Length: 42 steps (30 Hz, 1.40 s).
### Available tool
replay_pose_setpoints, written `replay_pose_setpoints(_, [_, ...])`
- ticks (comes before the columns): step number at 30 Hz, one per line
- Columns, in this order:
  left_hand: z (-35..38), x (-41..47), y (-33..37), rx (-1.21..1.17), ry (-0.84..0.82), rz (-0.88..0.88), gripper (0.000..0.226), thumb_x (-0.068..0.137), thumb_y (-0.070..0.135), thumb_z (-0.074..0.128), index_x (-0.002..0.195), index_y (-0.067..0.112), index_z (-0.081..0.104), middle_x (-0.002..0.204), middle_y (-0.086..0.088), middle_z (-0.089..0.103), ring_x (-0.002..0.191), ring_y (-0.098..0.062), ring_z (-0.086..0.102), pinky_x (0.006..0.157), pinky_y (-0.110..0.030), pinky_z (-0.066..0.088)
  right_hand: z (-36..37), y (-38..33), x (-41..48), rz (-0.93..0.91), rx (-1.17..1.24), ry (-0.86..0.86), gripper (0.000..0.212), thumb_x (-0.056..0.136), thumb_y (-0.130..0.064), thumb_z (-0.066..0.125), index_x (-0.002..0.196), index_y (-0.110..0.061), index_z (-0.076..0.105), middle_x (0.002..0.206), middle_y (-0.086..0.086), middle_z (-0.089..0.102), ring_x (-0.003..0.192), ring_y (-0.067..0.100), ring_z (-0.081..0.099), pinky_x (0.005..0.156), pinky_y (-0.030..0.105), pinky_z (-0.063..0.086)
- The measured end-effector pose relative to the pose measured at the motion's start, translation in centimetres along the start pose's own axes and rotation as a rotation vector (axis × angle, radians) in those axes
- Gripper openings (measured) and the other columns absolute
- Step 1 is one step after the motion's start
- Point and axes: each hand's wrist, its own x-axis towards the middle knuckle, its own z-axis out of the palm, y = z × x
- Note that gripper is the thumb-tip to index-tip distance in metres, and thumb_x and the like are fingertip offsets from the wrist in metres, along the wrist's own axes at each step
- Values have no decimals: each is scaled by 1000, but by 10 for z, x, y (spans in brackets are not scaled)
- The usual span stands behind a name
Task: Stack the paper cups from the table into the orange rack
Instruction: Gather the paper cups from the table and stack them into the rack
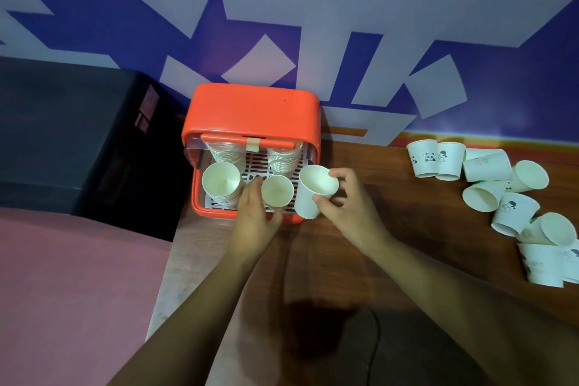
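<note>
Blue wall (470,78), painted with pale angular shapes, rises behind an orange rack (253,110). The rack stands on a brown wooden table (407,229) with its front open. A black box (62,135) sits just left of it. Well to the rack's right lie the loose paper cups (501,197), some upright, some on their sides. Inside the rack, two back stacks (283,160) and a front-left stack (221,183) hold nested cups. The left hand (255,219) reaches into the rack's front, its grip curled round an upright cup (277,191). The right hand (347,207) is at the rack's front right corner, its grip clamped on a tilted cup (313,194).
</note>
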Motion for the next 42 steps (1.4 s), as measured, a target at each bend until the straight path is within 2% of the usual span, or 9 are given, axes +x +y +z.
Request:
replay_pose_setpoints(5, [-22, -12, 14, -257, 34, -102, 28, 102, 33, 52, 129, 24, 53, 128, 8, 58, 123, -11, 54, 104, -44, 48, 23, -10, 3, -135, 39, -45, 59, 78, -27, 78, 126, -30, 45, 131, -5, 51, 115, 14, 58, 88, 38, 58])
replay_pose_setpoints(10, [-32, -10, 28, -458, -65, -44, 38, 107, 33, 42, 143, 23, 50, 140, 12, 56, 134, -4, 48, 110, -24, 39, 48, -17, 8, -293, -18, -26, 62, 77, -34, 76, 131, -19, 48, 132, -7, 50, 122, 14, 52, 92, 40, 54])
replay_pose_setpoints(17, [-24, 5, 17, -446, -73, -98, 36, 104, 17, 50, 137, 29, 44, 127, 30, 51, 117, 22, 47, 93, -2, 37, 67, -1, 16, -240, -39, -55, 67, 82, -26, 74, 142, -16, 44, 140, -3, 46, 129, 14, 50, 101, 41, 50])
replay_pose_setpoints(23, [-15, 16, -4, -333, -108, -61, 41, 101, 17, 56, 141, 15, 49, 130, 8, 60, 123, -3, 53, 104, -26, 44, 77, 19, 26, -165, -60, -75, 71, 79, -18, 77, 142, -18, 43, 138, -2, 47, 128, 16, 51, 98, 42, 52])
replay_pose_setpoints(27, [-9, 19, -9, -223, -112, -22, 37, 101, 14, 55, 138, 14, 52, 121, 11, 60, 110, 9, 51, 98, -14, 40, 81, 29, 33, -105, -76, -114, 70, 75, -19, 80, 136, -24, 47, 131, -3, 56, 120, 15, 56, 94, 43, 53])
replay_pose_setpoints(30, [-5, 20, -16, -134, -100, -9, 40, 101, 13, 53, 141, 13, 51, 133, 0, 55, 119, 1, 42, 104, -20, 35, 81, 31, 35, -91, -81, -104, 67, 74, -16, 81, 133, -24, 50, 125, -4, 59, 114, 13, 58, 91, 42, 54])
replay_pose_setpoints(32, [-4, 19, -16, -146, -134, -52, 41, 102, 14, 51, 144, 17, 49, 132, 6, 55, 122, -5, 46, 101, -21, 37, 80, 32, 36, -61, -109, -137, 69, 75, -18, 82, 136, -26, 49, 126, -6, 60, 114, 11, 58, 93, 39, 54])
replay_pose_setpoints(36, [-4, 25, -16, -127, -141, -116, 43, 103, 17, 51, 146, 15, 48, 135, 2, 61, 123, -11, 54, 92, -16, 35, 80, 35, 40, -14, -143, -218, 77, 71, -21, 83, 137, -35, 46, 122, -9, 64, 112, 12, 62, 94, 41, 54])
replay_pose_setpoints(42, [5, 33, -14, -129, -160, -166, 50, 103, 18, 52, 152, 20, 40, 145, -3, 56, 128, -19, 55, 91, -10, 32, 78, 35, 48, 16, -168, -170, 69, 73, -16, 81, 134, -27, 50, 117, -3, 68, 106, 12, 65, 93, 40, 54])
